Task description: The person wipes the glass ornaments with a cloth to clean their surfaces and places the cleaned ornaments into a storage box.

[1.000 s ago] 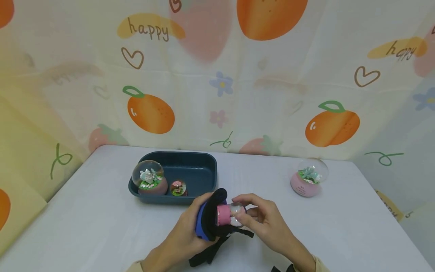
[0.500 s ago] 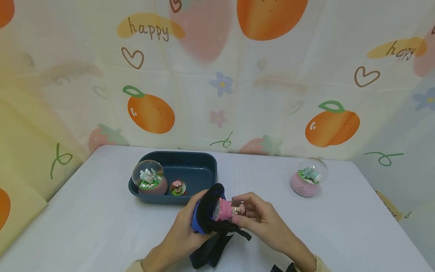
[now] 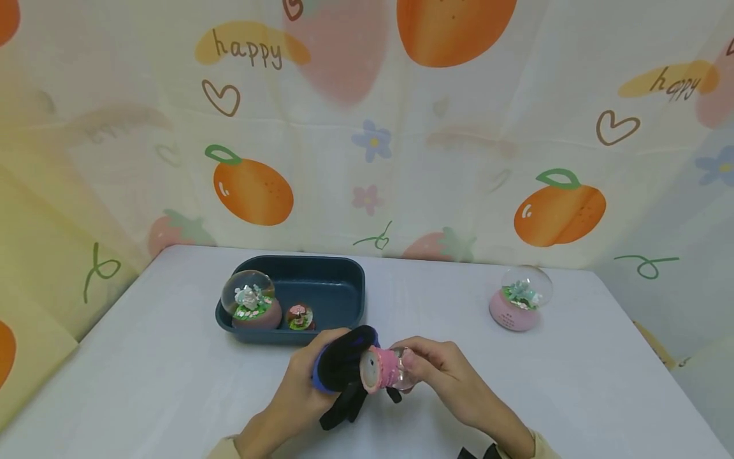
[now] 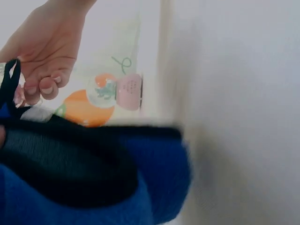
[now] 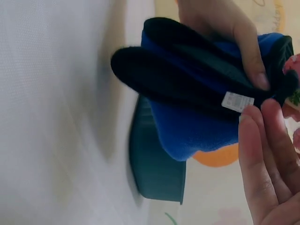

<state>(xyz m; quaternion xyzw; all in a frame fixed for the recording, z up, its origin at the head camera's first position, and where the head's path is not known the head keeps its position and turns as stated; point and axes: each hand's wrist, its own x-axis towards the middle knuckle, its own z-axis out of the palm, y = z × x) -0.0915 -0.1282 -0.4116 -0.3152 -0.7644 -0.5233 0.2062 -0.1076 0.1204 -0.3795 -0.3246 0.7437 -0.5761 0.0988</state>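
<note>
My left hand (image 3: pixel 304 379) grips a soft blue-and-black fabric pouch (image 3: pixel 344 360) near the table's front middle. Black flaps or straps hang below it, and the right wrist view shows a white label (image 5: pixel 237 101) on a black part. Between thumb and fingers, my right hand (image 3: pixel 455 382) holds a small snow globe (image 3: pixel 387 370) with a pink base. It lies on its side, base toward the pouch, and its round underside shows right at the pouch's edge. Fingers cover part of its clear dome. In the left wrist view the blue fabric (image 4: pixel 164 173) fills the lower left.
Behind the left hand is a dark teal tray (image 3: pixel 335 264). In its left part are a large snow globe (image 3: pixel 252 299) and a tiny one (image 3: pixel 300 317). Another pink-based snow globe (image 3: pixel 518 303) stands at the right back. A black item (image 3: pixel 480 452) shows at the front edge.
The small snow globe has come out of the pouch's mouth to the right, and its underside now shows. The left hand and pouch have shifted slightly left.
</note>
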